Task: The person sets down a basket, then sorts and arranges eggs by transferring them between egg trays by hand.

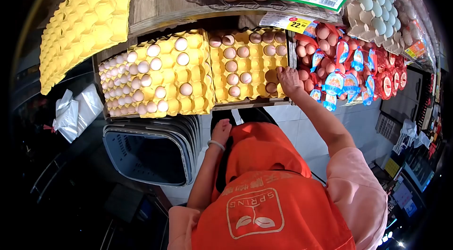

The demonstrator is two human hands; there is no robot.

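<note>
My right hand [289,80] is at the right edge of a yellow egg tray [258,63], its bent fingers over the tray's rim beside the bin divider. An egg [271,87] sits in the tray just below and left of those fingers. Several more brown eggs [243,52] are scattered in the cups, with many cups bare. My left hand [222,132] hangs near my body in front of the shelf, fingers curled in, and nothing shows in it. To the left, a second yellow egg tray [174,80] holds eggs mostly along its left side.
Stacked grey baskets [151,151] stand below the shelf at left. Red-netted eggs [337,68] fill the right bin, under a price tag [296,24]. Pale blue-green eggs [380,7] lie upper right. A yellow tray stack [85,28] juts out upper left, near plastic bags [78,111].
</note>
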